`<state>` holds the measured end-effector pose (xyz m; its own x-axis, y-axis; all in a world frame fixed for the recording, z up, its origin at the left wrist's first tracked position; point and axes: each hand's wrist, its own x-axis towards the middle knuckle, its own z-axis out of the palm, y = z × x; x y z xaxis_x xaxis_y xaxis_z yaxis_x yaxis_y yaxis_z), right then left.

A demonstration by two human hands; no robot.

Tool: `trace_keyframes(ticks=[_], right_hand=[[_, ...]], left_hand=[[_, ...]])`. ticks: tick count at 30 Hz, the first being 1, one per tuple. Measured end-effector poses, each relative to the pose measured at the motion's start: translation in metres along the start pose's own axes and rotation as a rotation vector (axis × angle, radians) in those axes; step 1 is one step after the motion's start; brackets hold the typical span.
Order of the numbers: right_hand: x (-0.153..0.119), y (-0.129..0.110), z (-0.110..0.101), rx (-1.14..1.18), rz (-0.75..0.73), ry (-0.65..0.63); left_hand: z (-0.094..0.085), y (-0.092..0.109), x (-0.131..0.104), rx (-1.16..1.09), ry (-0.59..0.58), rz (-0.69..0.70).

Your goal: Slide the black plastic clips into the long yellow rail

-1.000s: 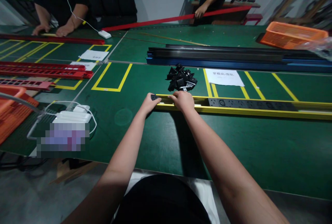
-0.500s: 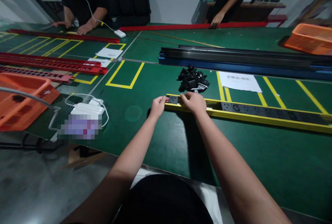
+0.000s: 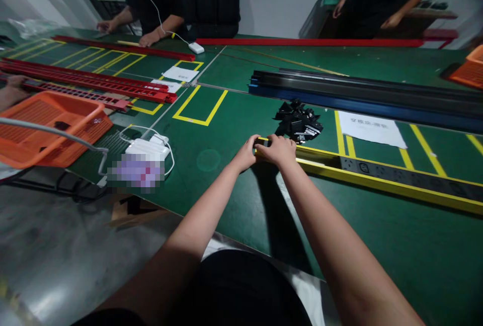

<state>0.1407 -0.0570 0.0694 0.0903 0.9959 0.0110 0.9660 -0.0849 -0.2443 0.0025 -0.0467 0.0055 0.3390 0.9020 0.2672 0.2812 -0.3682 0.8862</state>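
A long yellow channel (image 3: 354,179) lies along the table, with several black socket modules (image 3: 385,171) seated in its right part. My left hand (image 3: 245,155) is closed around the channel's left end. Just right of it, my right hand (image 3: 281,150) curls over the same end, thumb on the near side. Between the two hands a dark piece shows in the channel, mostly hidden by fingers. The stretch of channel right of my right hand is without modules. Behind the hands sits a pile of small black parts (image 3: 298,120).
Blue-black rails (image 3: 358,92) lie beyond a paper sheet (image 3: 372,129). At left are red rails (image 3: 90,79), an orange basket (image 3: 49,125) and a white adapter (image 3: 147,150) with cable. Two people stand across the table; another hand (image 3: 13,89) reaches in at far left.
My right hand has shifted left along the channel, closer to my left hand, and now covers the socket at the end. A co-worker's hand has left the far red rail. My view has turned left.
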Motion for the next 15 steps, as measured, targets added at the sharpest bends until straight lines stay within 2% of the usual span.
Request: trace_keyframes(ticks=[4, 7, 10, 15], right_hand=[[0.002, -0.012, 0.006, -0.011, 0.091, 0.027], [0.003, 0.000, 0.004, -0.031, 0.157, 0.049], [0.000, 0.031, -0.001, -0.056, 0.226, 0.044], [-0.007, 0.099, -0.011, -0.063, 0.386, 0.060]], left_hand=[[-0.003, -0.001, 0.002, -0.022, -0.017, 0.011], [-0.006, 0.001, 0.002, -0.023, -0.039, 0.019], [-0.008, 0.002, 0.002, -0.027, -0.044, 0.021], [-0.006, -0.001, 0.003, -0.025, -0.044, 0.010]])
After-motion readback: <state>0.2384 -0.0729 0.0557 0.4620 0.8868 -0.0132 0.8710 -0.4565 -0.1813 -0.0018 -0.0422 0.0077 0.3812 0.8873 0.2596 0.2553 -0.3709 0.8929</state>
